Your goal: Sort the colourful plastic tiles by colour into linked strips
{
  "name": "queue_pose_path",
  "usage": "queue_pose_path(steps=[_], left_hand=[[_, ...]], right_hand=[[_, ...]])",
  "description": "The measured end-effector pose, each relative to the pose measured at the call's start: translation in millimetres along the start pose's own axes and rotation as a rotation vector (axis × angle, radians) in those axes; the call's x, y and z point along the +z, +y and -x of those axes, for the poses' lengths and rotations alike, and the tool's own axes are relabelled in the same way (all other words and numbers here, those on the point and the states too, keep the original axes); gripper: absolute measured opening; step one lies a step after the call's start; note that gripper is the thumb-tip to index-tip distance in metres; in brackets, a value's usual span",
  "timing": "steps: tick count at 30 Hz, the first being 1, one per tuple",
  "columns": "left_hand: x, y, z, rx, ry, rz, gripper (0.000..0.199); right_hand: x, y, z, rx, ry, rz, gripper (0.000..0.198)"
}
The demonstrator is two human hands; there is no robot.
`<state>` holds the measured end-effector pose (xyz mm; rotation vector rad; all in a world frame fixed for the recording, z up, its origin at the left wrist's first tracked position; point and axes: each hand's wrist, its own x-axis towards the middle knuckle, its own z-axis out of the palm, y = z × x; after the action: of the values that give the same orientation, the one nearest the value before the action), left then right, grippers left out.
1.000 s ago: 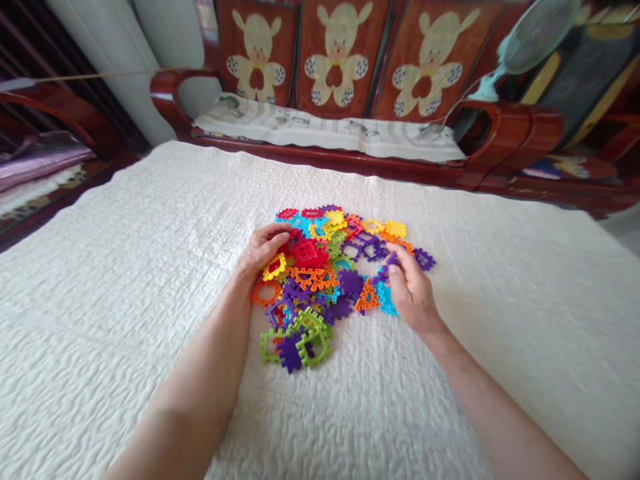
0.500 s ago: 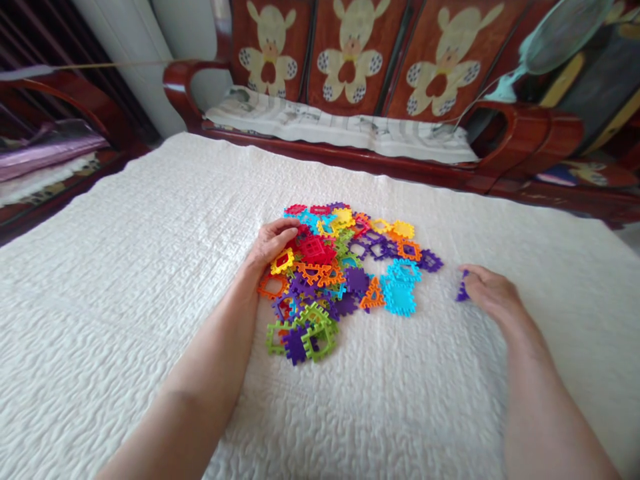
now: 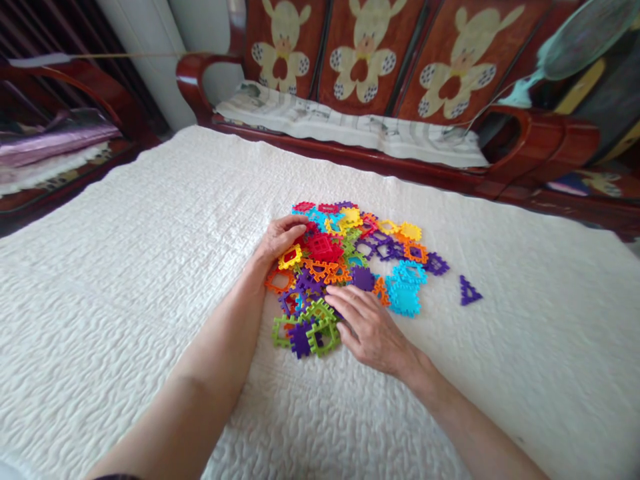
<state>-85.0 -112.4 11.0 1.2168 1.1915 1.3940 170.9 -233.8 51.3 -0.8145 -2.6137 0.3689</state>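
A pile of flat plastic interlocking tiles with toothed edges lies on the white quilted cover; among them are a red tile (image 3: 323, 246), a light blue tile (image 3: 404, 300) and a green tile (image 3: 323, 337). At the pile's left side my left hand (image 3: 283, 237) rests against red tiles, fingers extended, near a yellow tile (image 3: 290, 257). My right hand (image 3: 370, 327) is over the pile's near right part, fingers spread and holding nothing visible. It hides some purple tiles and part of an orange triangular tile (image 3: 381, 291). Apart from the pile, a purple triangular tile (image 3: 469, 291) lies to the right.
The quilted cover (image 3: 150, 233) spreads across the whole surface. Beyond its far edge stands a wooden sofa (image 3: 210, 63) with bear-patterned backs. A fan-shaped pale green object (image 3: 575, 47) is at the far right, and a wooden armchair (image 3: 90, 87) at the far left.
My right hand has let go of the purple triangular tile, leaving it on the cover, and moved left over the pile. My left hand stays at the pile's left side. The view has shifted slightly.
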Motion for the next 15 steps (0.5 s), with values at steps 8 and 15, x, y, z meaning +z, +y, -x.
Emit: queue_pose_path(steps=[8,15], left_hand=[[-2.1,-5.0,-3.9,0.002,0.001,-0.024,0.037],[-1.6,-3.9,-2.7,-0.004,0.0,-0.044,0.036]], right_hand=[[23.1,14.0,7.7,-0.083,0.137,0.001,0.04],[20.5,19.5,15.6,-0.14,0.277,-0.112,0.044]])
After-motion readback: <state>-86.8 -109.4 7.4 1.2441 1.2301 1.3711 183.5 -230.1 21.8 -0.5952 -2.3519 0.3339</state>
